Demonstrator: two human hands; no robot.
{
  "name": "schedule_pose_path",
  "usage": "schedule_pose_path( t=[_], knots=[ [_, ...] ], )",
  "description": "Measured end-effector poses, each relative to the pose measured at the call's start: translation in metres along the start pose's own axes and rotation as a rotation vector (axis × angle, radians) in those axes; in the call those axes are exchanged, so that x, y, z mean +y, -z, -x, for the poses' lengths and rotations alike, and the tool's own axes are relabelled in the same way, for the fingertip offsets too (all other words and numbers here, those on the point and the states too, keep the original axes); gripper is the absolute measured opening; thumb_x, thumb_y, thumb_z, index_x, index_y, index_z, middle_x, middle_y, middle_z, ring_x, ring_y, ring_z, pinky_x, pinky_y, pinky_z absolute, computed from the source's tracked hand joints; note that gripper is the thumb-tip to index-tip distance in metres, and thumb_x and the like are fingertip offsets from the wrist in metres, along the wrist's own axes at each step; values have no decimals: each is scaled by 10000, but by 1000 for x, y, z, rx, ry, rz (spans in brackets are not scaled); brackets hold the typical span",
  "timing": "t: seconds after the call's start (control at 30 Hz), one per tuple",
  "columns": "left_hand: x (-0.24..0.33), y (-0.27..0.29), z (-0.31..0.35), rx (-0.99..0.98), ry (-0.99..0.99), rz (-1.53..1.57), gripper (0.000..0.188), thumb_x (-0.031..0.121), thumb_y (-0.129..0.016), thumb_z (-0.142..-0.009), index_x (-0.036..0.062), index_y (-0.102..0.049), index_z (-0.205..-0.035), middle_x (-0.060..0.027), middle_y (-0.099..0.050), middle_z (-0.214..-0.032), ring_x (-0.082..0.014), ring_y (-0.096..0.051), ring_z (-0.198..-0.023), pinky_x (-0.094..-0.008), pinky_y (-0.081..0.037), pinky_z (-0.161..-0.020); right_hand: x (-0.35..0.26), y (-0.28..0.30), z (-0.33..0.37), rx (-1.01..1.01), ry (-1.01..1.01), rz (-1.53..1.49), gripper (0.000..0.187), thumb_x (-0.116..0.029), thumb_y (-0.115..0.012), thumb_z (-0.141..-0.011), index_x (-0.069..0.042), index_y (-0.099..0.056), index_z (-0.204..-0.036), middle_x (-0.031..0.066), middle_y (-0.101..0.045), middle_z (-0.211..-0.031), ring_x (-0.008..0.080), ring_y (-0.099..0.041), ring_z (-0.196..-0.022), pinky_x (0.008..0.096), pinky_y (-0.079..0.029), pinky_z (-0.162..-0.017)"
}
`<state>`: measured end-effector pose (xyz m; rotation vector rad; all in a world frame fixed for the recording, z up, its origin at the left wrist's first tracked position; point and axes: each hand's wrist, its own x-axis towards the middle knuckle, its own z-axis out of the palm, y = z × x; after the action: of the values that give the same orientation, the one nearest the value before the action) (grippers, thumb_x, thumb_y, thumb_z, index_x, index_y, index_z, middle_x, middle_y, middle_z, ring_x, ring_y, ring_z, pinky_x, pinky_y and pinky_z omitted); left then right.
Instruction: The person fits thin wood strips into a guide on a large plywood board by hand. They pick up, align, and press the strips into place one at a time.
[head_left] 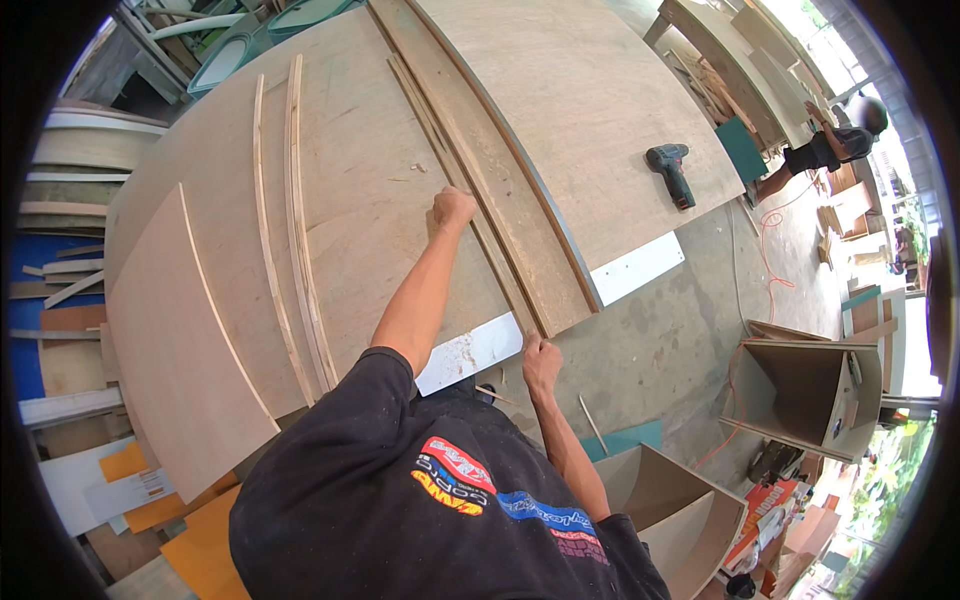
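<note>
A narrow wooden strip lies along the left side of a long brown board on a large plywood sheet. My left hand is closed at the strip's middle, the fingers' undersides hidden. Down at the strip's near end, my right hand is closed around its tip, just past the sheet's edge. Between my two arms, a white panel with crumbs of debris sticks out from under the plywood. Small wood chips lie beyond my left hand.
More thin strips and a curved-edged plywood piece lie to the left. A cordless drill rests on the sheet at right. Open box carcasses stand on the floor, near an orange cord. Another person is at far right.
</note>
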<state>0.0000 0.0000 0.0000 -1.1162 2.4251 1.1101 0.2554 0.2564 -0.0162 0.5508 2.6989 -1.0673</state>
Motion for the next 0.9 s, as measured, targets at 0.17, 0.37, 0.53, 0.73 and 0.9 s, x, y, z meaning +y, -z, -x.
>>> schedule_pose_path(
  t=[0.17,0.37,0.53,0.73,0.9],
  knots=[
    [3,1,19,48,-23,-43,384,322,-672,-935,-9,-684,-1128,-224,-703,-1151,-351,-694,-1084,-429,-576,-903,-7,9,9,-15,-37,-52,585,-405,-536,-982,120,-668,-762,337,-619,-710,484,-667,-711,536,-486,-687],
    [-7,8,19,114,-67,-49,385,320,-586,-951,19,-666,-1177,-213,-696,-1178,-353,-675,-1119,-463,-524,-950,-11,2,8,-8,-10,-88,585,-406,-553,-974,130,-658,-763,338,-613,-700,476,-663,-681,528,-485,-674],
    [3,15,62,-10,-109,-65,391,356,-544,-992,16,-691,-1117,-212,-713,-1125,-363,-674,-1110,-469,-528,-930,-1,1,-7,7,-41,-99,609,-430,-560,-978,125,-653,-744,337,-613,-701,463,-645,-655,529,-473,-660],
    [-23,-7,105,-109,-138,-82,385,354,-566,-979,18,-703,-1110,-228,-713,-1111,-378,-680,-1084,-468,-537,-904,-12,1,3,24,-75,-116,612,-438,-577,-977,122,-649,-742,335,-612,-696,462,-630,-649,537,-461,-652],
    [-23,-8,94,-43,-116,-90,394,362,-613,-943,11,-704,-1097,-224,-727,-1064,-383,-696,-1040,-461,-544,-890,-17,-8,8,96,-53,-109,601,-419,-580,-978,136,-648,-756,346,-614,-710,490,-645,-693,546,-466,-666]
  ],
)
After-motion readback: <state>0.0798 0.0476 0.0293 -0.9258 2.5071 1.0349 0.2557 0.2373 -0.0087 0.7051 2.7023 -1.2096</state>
